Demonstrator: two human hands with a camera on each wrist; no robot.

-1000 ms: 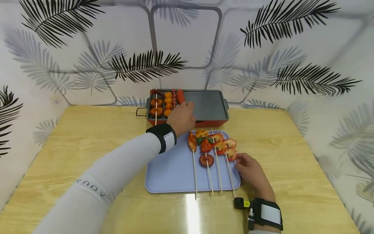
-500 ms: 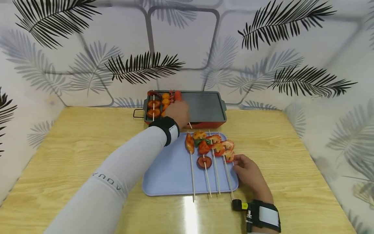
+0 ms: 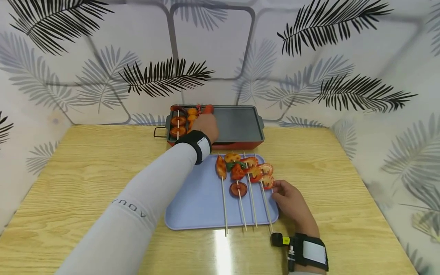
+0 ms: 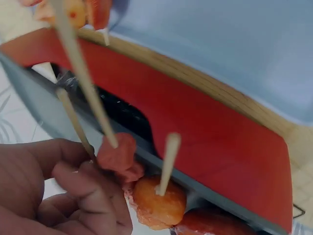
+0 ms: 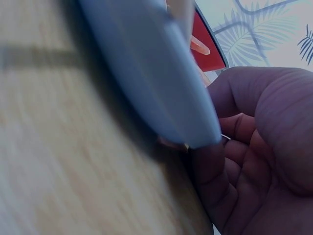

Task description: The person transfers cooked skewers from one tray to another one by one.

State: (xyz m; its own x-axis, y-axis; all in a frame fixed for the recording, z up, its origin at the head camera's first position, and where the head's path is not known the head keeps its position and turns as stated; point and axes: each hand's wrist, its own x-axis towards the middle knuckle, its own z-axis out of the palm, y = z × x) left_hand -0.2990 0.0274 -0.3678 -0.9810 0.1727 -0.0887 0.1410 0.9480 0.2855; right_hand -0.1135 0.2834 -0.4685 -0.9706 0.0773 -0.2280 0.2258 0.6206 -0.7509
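Observation:
My left hand [image 3: 207, 126] is over the left half of a small grill [image 3: 237, 124] with a dark plate and red sides. In the left wrist view its fingers pinch the wooden stick [image 4: 73, 117] of a skewer. The red sausage [image 3: 208, 109] shows just beyond that hand, its lower part hidden. My right hand [image 3: 293, 203] grips the right rim of a pale blue tray [image 3: 192, 206]; the right wrist view shows fingers curled at the tray's edge [image 5: 161, 88]. On the tray lie a drumstick-like skewer [image 3: 221, 168], a mixed skewer [image 3: 238, 172] and shrimp skewers [image 3: 266, 175].
Mushroom-like slices on a skewer [image 3: 178, 126] and orange balls [image 3: 191, 114] lie on the grill's left side. A wire handle [image 3: 159, 132] sticks out left of it. The wooden table [image 3: 96, 164] meets a leaf-patterned curtain [image 3: 213, 46] at the back.
My left hand has shifted slightly left and up over the grill; the stick end seen below it earlier is hidden now. The right hand keeps its hold on the tray.

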